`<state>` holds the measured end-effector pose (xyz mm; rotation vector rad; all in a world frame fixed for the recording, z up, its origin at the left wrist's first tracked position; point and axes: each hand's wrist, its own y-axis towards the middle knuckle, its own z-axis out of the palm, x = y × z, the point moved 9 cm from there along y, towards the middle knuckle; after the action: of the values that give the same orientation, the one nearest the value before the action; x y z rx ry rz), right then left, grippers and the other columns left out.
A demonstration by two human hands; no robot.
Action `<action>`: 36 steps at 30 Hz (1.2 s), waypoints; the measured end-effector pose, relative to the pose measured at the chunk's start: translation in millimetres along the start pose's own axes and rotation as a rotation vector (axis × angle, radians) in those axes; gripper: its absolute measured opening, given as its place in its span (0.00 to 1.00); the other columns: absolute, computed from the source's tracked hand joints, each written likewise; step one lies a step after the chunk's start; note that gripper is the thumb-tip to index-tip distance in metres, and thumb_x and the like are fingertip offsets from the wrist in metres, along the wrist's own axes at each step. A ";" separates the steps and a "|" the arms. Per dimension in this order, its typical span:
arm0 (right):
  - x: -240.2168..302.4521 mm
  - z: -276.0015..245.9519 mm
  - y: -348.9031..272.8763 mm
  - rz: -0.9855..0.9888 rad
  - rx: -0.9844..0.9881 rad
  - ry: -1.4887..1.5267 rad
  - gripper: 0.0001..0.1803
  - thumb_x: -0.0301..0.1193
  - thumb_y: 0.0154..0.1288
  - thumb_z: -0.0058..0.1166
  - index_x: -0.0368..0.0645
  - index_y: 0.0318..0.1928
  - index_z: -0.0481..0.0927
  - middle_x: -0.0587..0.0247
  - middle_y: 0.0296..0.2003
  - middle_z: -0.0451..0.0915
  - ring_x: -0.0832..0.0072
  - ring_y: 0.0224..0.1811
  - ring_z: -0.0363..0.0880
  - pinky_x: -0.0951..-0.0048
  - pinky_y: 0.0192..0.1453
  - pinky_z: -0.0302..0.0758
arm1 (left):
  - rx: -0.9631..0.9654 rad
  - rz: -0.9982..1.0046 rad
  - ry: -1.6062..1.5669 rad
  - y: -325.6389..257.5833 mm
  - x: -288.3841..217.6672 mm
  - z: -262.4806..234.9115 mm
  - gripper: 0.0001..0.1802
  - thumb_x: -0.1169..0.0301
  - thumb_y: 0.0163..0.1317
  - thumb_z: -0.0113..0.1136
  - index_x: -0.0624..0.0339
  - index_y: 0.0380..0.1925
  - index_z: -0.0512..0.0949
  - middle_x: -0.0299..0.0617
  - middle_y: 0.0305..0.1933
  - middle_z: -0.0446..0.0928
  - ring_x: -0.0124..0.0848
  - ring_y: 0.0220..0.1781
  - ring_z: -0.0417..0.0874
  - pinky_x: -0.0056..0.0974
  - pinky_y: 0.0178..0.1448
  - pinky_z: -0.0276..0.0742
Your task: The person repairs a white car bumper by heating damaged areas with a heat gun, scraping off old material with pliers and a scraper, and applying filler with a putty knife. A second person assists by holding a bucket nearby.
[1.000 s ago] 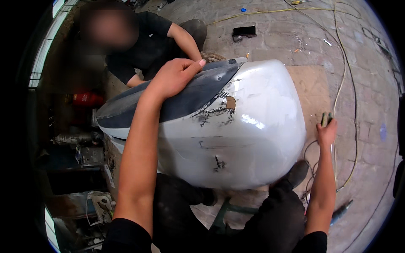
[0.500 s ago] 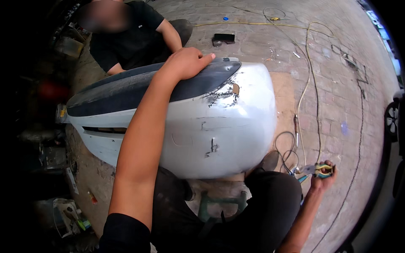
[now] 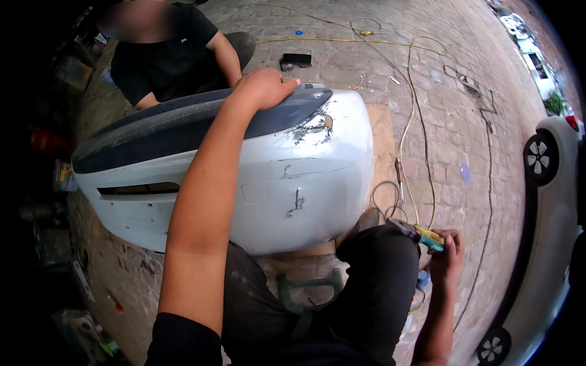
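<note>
A white car bumper [image 3: 332, 195] with a dark grey lower strip lies across in front of my knees. Its right part is scuffed and shows a ragged, stitched-looking crack around a small hole. My left hand [image 3: 264, 88] grips the dark far edge, thumb pointing right, the other fingers partly hidden behind it. Beside my right knee, my right hand [image 3: 450, 253] is closed around pliers [image 3: 431, 238] with yellow and teal handles. Their grey jaws point left, over my knee and away from the bumper.
Opposite me sits a person [image 3: 177, 67] in a dark shirt. A phone [image 3: 296, 59] lies on the paving. Cables [image 3: 410, 116] and a thin pen-like tool [image 3: 399, 177] lie right of the bumper. A green stool [image 3: 311, 287] shows between my legs; a white car [image 3: 549, 244] stands far right.
The pliers have swung from beside my right knee to its edge, their handles more closed together. My left hand keeps its place on the bumper. The whole view has shifted, showing more at right.
</note>
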<state>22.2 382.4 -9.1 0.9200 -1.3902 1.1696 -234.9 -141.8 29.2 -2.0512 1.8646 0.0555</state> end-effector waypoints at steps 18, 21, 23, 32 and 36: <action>83.5 138.4 31.5 -0.020 0.784 -1.079 0.37 0.27 0.61 0.63 0.38 0.71 0.68 0.39 0.54 0.82 0.46 0.55 0.85 0.55 0.64 0.79 | 0.190 0.155 0.147 55.7 -7.1 13.7 0.37 0.40 0.74 0.51 0.67 0.35 0.90 0.60 0.42 0.88 0.55 0.48 0.89 0.54 0.56 0.82; 121.7 205.1 31.9 -0.388 0.815 -1.233 0.38 0.30 0.64 0.65 0.44 0.75 0.70 0.41 0.49 0.83 0.47 0.47 0.87 0.53 0.52 0.83 | 0.242 0.217 0.168 90.5 14.4 42.7 0.37 0.40 0.75 0.50 0.67 0.35 0.89 0.60 0.43 0.88 0.55 0.48 0.89 0.55 0.56 0.82; 130.7 233.4 34.6 -0.417 0.841 -1.445 0.37 0.31 0.65 0.66 0.46 0.75 0.72 0.44 0.44 0.83 0.51 0.42 0.87 0.54 0.46 0.83 | 0.211 0.218 0.237 83.8 11.1 48.4 0.36 0.39 0.75 0.49 0.62 0.51 0.89 0.60 0.57 0.86 0.54 0.62 0.85 0.52 0.67 0.78; 152.4 297.8 49.6 -0.543 0.895 -1.598 0.28 0.30 0.63 0.70 0.49 0.66 0.85 0.52 0.32 0.86 0.55 0.35 0.87 0.57 0.42 0.82 | 0.160 -0.062 0.166 57.4 22.8 39.2 0.53 0.21 0.66 0.45 0.52 0.73 0.77 0.53 0.83 0.65 0.50 0.84 0.66 0.51 0.85 0.58; 152.1 311.3 60.6 -0.499 0.934 -1.581 0.26 0.29 0.62 0.69 0.45 0.62 0.87 0.52 0.28 0.86 0.55 0.31 0.87 0.58 0.40 0.82 | 0.539 -0.024 0.030 60.9 19.4 56.4 0.53 0.21 0.63 0.49 0.42 0.79 0.71 0.47 0.88 0.58 0.46 0.89 0.56 0.50 0.87 0.52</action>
<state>-132.2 103.7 140.0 3.0635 -1.4322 0.4959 -279.5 -147.3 -43.2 -1.7017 1.6401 -0.4379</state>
